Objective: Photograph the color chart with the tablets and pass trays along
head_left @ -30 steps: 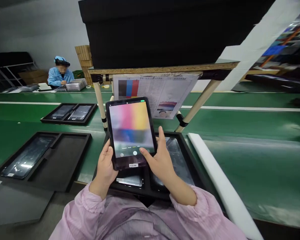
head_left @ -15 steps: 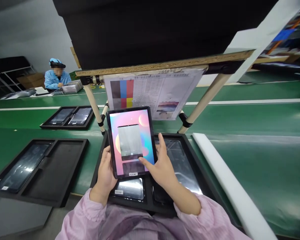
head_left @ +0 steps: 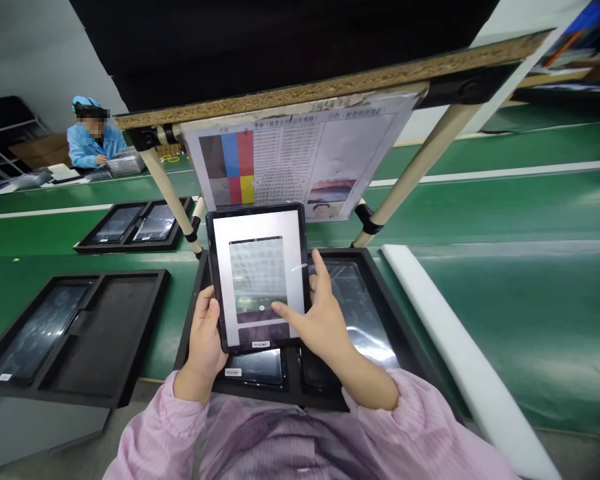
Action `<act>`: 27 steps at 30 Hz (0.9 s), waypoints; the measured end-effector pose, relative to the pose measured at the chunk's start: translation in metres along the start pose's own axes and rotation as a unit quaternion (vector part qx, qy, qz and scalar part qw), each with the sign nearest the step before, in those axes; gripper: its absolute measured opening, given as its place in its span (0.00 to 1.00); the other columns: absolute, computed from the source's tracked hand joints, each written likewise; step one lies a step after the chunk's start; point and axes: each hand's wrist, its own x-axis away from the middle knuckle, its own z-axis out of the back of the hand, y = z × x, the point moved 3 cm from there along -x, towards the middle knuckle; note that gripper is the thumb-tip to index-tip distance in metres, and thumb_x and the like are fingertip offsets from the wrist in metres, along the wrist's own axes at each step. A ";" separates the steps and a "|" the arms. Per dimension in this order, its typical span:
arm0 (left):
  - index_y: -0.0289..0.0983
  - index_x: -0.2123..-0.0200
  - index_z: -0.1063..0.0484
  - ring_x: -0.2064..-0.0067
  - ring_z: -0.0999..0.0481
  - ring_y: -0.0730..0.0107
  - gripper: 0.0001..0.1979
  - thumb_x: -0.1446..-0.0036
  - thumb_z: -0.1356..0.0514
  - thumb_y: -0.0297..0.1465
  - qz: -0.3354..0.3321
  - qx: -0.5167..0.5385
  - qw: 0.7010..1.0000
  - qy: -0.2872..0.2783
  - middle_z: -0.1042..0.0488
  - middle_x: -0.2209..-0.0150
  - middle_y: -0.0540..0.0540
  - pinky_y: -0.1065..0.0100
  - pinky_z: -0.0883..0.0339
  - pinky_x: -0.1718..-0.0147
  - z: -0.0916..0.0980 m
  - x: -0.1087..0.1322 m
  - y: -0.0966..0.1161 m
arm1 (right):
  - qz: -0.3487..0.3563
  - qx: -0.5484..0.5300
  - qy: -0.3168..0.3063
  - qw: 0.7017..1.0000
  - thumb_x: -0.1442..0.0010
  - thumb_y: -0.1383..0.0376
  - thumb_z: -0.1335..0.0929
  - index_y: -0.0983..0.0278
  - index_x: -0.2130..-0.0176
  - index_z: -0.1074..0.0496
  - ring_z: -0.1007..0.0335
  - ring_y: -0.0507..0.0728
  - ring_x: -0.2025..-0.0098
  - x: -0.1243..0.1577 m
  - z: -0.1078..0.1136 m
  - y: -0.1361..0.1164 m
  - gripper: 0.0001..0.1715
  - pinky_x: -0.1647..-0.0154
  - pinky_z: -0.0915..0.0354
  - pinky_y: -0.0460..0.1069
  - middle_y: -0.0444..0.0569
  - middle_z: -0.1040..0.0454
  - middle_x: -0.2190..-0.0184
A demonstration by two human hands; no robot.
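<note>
A tablet [head_left: 293,247] with a lit screen is held upright, tilted back, in front of me. Its screen has a white background with a smaller camera-like picture in the middle. My left hand [head_left: 205,340] grips the tablet's lower left edge. Around its right edge my right hand [head_left: 325,320] is wrapped, with the thumb over the lower part of the screen and the index finger pointing up. Beneath the tablet lies a black foam tray [head_left: 293,380] with dark tablets in its two compartments, partly hidden by my hands.
A printed sheet [head_left: 285,160] with colour blocks and text hangs under a wooden shelf [head_left: 330,80] on pipe legs. Two more black trays, a near one [head_left: 105,333] and a far one [head_left: 135,223], stand left. A white foam strip [head_left: 460,347] lies right. A person in blue [head_left: 93,133] sits beyond.
The tablet's screen background went from colourful to white, and the small picture now shows a grid-like pattern. My view has shifted slightly. Both hands keep their hold.
</note>
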 end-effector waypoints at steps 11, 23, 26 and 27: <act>0.44 0.54 0.25 0.63 0.20 0.68 0.20 0.47 0.30 0.45 0.018 -0.016 1.000 -0.010 0.19 0.61 0.50 0.63 0.25 0.55 0.003 -0.001 0.001 | -0.008 -0.016 -0.045 0.999 0.52 0.55 0.25 0.60 0.31 0.51 0.30 0.69 0.43 -0.004 0.004 0.005 0.58 0.43 0.33 0.64 0.57 0.29 0.42; 0.45 0.56 0.25 0.64 0.20 0.69 0.21 0.50 0.28 0.45 0.012 -0.011 1.000 -0.005 0.19 0.61 0.52 0.64 0.26 0.55 0.002 0.000 0.003 | 0.007 -0.131 -0.077 0.988 0.50 0.54 0.25 0.58 0.37 0.46 0.31 0.64 0.42 -0.007 0.002 0.011 0.48 0.42 0.32 0.59 0.53 0.29 0.43; 0.44 0.56 0.24 0.65 0.20 0.70 0.21 0.51 0.28 0.45 0.011 -0.008 1.000 -0.002 0.19 0.62 0.52 0.67 0.26 0.59 0.002 0.000 0.004 | -0.012 -0.159 -0.081 0.984 0.52 0.59 0.24 0.56 0.36 0.47 0.30 0.62 0.46 -0.007 0.000 0.009 0.50 0.45 0.31 0.59 0.51 0.28 0.46; 0.44 0.57 0.24 0.65 0.20 0.70 0.21 0.51 0.27 0.45 0.010 -0.007 1.000 -0.001 0.19 0.62 0.52 0.68 0.26 0.61 0.002 0.000 0.004 | -0.025 -0.183 -0.076 0.980 0.51 0.59 0.25 0.56 0.38 0.44 0.28 0.61 0.49 -0.007 -0.001 0.008 0.46 0.47 0.30 0.58 0.49 0.27 0.50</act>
